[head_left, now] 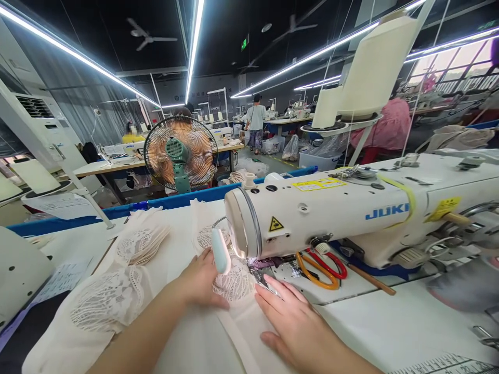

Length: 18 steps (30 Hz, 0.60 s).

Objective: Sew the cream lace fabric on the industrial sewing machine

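Cream lace fabric (233, 285) lies under the head of a white sewing machine (296, 213), close to its lit needle area. My left hand (200, 278) rests on the lace at the left of the needle, fingers stretched and thumb spread. At the right, my right hand (286, 314) lies on the fabric with fingers extended beside the metal presser foot parts, its thumb apart. A pale blue lamp or guard piece (221, 252) stands in front of my left fingers. Plain cream cloth runs toward me between both hands.
Stacked lace cups (142, 241) and another lace piece (111, 296) lie left. Orange-handled scissors (317, 272) and a red handle sit beneath the machine arm. A fan (179, 150) stands beyond the blue table edge; thread cones (378, 62) rise at right. People are further back.
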Tool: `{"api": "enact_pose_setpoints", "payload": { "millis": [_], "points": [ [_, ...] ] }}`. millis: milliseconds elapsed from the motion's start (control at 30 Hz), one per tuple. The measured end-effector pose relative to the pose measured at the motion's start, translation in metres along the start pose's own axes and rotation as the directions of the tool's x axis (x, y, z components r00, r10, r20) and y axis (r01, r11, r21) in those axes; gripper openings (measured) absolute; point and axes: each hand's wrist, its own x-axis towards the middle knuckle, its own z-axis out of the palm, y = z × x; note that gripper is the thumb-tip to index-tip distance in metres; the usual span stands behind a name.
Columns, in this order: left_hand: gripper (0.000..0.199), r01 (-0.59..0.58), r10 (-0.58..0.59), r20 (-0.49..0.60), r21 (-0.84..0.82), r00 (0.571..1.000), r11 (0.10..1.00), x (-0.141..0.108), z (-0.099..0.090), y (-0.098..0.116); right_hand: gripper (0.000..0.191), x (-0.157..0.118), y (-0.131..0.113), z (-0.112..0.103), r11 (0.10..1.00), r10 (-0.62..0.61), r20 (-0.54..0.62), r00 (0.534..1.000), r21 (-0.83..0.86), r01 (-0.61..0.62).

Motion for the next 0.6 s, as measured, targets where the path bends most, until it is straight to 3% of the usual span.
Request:
{"api": "enact_pose_setpoints", "payload": {
  "millis": [333,600],
  "points": [
    [0.099,-0.126,0.125,-0.054,-0.033,0.991,0.991,0.018,-0.006,-0.013,0.053,-0.001,0.007,0.009,0.976,-0.166,-0.179,0.970,-0.169,0.136],
    [0.102,-0.174,0.173,-0.102,-0.005,0.980,0.985,0.035,-0.004,-0.029,0.050,-0.004,0.005,0.000,0.988,-0.115,-0.074,0.991,-0.107,0.107]
  ]
}}
